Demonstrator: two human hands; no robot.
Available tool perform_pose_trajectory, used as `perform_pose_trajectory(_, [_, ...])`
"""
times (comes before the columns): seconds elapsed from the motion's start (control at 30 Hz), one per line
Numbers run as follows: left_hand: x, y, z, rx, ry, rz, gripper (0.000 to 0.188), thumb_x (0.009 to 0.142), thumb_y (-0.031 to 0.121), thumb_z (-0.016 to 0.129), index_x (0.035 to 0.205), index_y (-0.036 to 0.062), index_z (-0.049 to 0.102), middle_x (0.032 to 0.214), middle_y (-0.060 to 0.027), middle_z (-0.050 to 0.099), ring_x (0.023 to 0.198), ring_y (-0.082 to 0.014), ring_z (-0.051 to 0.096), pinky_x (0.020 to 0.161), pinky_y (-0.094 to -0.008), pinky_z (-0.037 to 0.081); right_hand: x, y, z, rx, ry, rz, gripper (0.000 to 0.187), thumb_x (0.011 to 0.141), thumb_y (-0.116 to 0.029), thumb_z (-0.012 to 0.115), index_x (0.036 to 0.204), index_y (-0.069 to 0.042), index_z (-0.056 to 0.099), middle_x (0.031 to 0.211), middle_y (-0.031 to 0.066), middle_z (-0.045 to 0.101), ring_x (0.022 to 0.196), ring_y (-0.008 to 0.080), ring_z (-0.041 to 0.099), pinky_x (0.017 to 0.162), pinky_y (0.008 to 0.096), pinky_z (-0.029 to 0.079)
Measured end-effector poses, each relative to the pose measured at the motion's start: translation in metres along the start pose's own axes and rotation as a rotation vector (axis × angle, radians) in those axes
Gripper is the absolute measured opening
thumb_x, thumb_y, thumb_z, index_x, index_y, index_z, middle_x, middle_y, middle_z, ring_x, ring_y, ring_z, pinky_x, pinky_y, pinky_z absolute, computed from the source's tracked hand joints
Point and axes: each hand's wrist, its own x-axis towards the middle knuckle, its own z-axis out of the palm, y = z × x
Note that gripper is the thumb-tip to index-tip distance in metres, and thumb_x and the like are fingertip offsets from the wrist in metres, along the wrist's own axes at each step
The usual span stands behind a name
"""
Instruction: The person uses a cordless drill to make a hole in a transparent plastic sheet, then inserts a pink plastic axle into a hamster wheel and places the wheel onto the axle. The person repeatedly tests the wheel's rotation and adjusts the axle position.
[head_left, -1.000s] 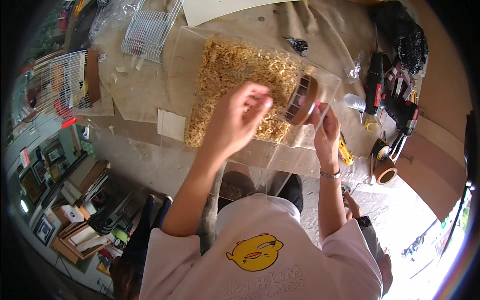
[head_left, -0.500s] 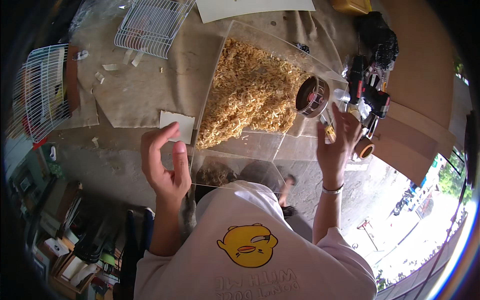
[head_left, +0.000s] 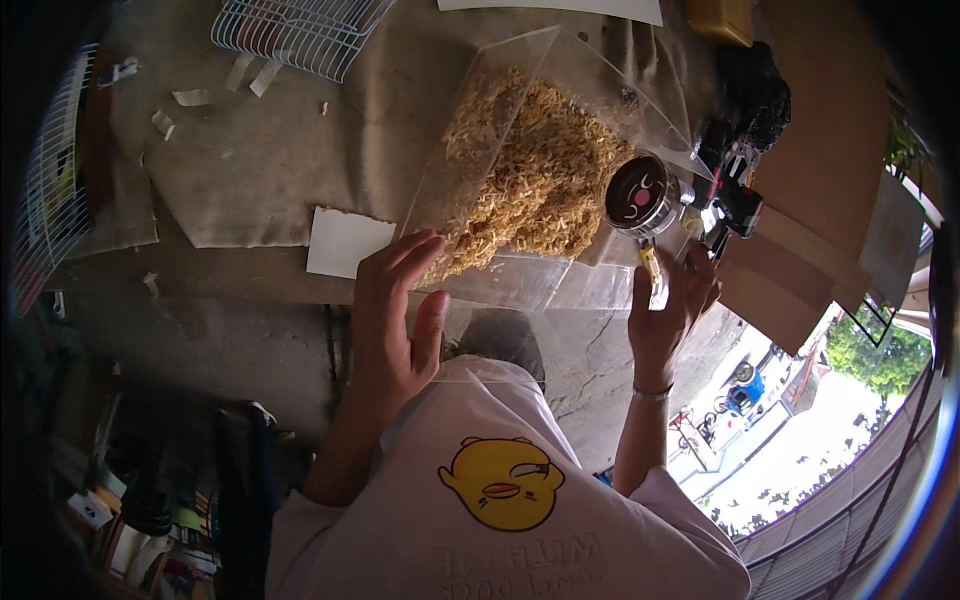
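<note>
A clear plastic box (head_left: 575,272) holds a layer of pale wood shavings (head_left: 545,170). At its right side is a round, drum-shaped thing (head_left: 640,195) with a dark face and a pink mark; its kind is unclear. My left hand (head_left: 398,325) is at the box's near left corner, fingers stretched and thumb apart, seemingly against the clear wall. Beside the box's right side, just below the drum-shaped thing, my right hand (head_left: 672,315) has its thumb and fingers spread. Nothing shows in either palm. A small yellow-and-white item (head_left: 655,275) lies by the right fingers.
A white card (head_left: 348,242) lies left of the box. White wire racks (head_left: 300,35) stand at the far left, near paper scraps (head_left: 190,98). To the right are a black plastic bag (head_left: 760,100), dark tools (head_left: 738,205) and a cardboard sheet (head_left: 835,160). A yellow container (head_left: 720,20) sits far right.
My left hand has moved right, up to the box's near left corner. The right hand stays beside the box. The drum-shaped thing now shows its dark face, and the whole view has shifted.
</note>
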Motion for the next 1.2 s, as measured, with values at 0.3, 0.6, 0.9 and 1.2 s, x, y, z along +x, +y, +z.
perform_pose_trajectory(0.3, [0.001, -0.005, -0.002, -0.094, -0.023, -0.048, 0.044, 0.094, 0.004, 0.065, 0.138, 0.0030, 0.056, 0.136, -0.0172, 0.059, 0.124, -0.0336, 0.057, 0.104, -0.0443, 0.046, -0.014, -0.010, 0.012, -0.102, -0.056, -0.057, 0.041, 0.094, -0.041, 0.072, 0.121, -0.010, 0.072, 0.153, 0.0233, 0.045, 0.146, 0.0433, 0.034, 0.118, 0.0572, 0.027])
perform_pose_trajectory(0.6, [0.005, -0.003, -0.005, -0.093, -0.056, -0.042, 0.045, 0.093, 0.005, 0.067, 0.137, 0.0036, 0.058, 0.137, -0.0169, 0.059, 0.122, -0.0331, 0.058, 0.102, -0.0439, 0.048, 0.031, -0.012, 0.021, -0.110, 0.004, -0.011, 0.060, 0.101, -0.048, 0.061, 0.146, -0.009, 0.056, 0.151, 0.0208, 0.046, 0.141, 0.0402, 0.040, 0.114, 0.0566, 0.030])
perform_pose_trajectory(0.9, [0.005, -0.005, -0.006, -0.080, -0.062, -0.029, 0.045, 0.094, 0.006, 0.067, 0.137, 0.0028, 0.058, 0.137, -0.0175, 0.059, 0.121, -0.0335, 0.059, 0.101, -0.0435, 0.048, 0.043, 0.005, 0.019, -0.105, 0.038, -0.044, 0.067, 0.099, -0.055, 0.060, 0.146, -0.007, 0.053, 0.158, 0.0223, 0.036, 0.143, 0.0406, 0.036, 0.114, 0.0571, 0.030])
perform_pose_trajectory(1.2, [0.007, -0.005, -0.006, -0.083, -0.055, -0.015, 0.044, 0.094, 0.005, 0.066, 0.137, 0.0022, 0.058, 0.136, -0.0180, 0.060, 0.120, -0.0335, 0.059, 0.102, -0.0430, 0.048, 0.061, -0.002, 0.014, -0.053, 0.067, -0.007, 0.066, 0.099, -0.055, 0.060, 0.149, -0.012, 0.054, 0.153, 0.0201, 0.044, 0.139, 0.0399, 0.039, 0.111, 0.0556, 0.032])
